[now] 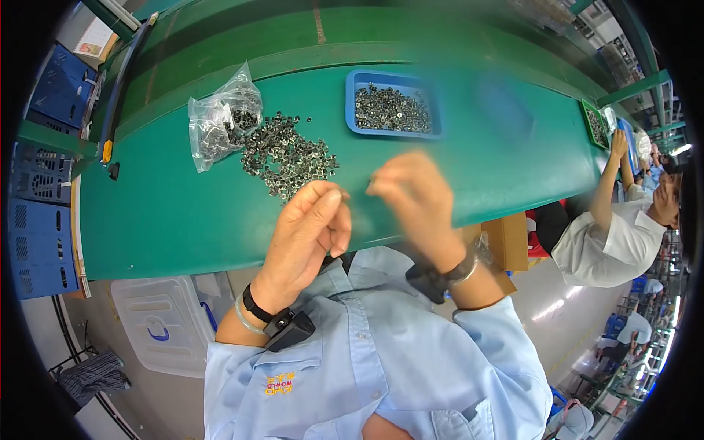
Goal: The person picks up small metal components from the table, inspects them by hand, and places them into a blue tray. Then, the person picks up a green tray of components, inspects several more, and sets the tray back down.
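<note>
The left hand (312, 224) is narrowed, thumb against curled forefinger, at the near edge of a loose pile of small metal parts (286, 155) on the green tabletop (183, 220); whether it grips anything I cannot tell. The right hand (416, 192), blurred, pinches a small dark piece (369, 188). A clear plastic bag (209, 130) touches the pile's left side; a blue tray (394, 134) of similar parts sits beyond the right hand.

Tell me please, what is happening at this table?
At a green table, a person's right hand, blurred, seems to pinch a small dark piece. The left hand is near a loose pile of small metal parts; its grip is unclear. A clear bag lies beside the pile, and a blue tray holds more parts.
</note>
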The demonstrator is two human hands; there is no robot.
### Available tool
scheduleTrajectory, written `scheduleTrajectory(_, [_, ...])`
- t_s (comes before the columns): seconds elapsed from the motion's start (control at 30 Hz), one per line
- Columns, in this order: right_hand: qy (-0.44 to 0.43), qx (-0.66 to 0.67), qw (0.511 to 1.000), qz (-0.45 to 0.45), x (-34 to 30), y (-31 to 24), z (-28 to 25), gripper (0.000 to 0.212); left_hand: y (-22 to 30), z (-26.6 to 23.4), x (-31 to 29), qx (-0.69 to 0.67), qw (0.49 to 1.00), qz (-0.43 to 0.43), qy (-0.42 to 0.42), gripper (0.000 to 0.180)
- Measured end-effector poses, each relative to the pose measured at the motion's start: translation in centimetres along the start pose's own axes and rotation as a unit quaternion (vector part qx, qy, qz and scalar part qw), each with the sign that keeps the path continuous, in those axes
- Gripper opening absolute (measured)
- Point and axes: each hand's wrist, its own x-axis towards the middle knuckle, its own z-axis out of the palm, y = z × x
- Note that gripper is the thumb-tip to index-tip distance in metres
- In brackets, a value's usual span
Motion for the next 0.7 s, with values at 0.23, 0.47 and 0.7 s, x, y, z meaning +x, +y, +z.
scheduleTrajectory(0.23, [0.034, -0.193, 0.977, 0.082, 6.5, 3.5, -2.0, 0.011, -0.6, -3.4, -1.3, -0.010, 1.000, 0.005, 0.027, 0.013])
scheduleTrajectory(0.47, [-0.134, -0.240, 0.961, -0.032, 3.1, 2.1, 2.3, 0.012, -0.5, -4.3, -1.3, -0.046, 0.999, -0.009, 0.011, 0.013])
scheduleTrajectory(0.7, [-0.147, -0.242, 0.958, -0.039, 2.6, 2.5, 3.1, 0.013, -0.4, -4.2, -1.0, -0.024, 0.999, -0.018, 0.015, 0.014])
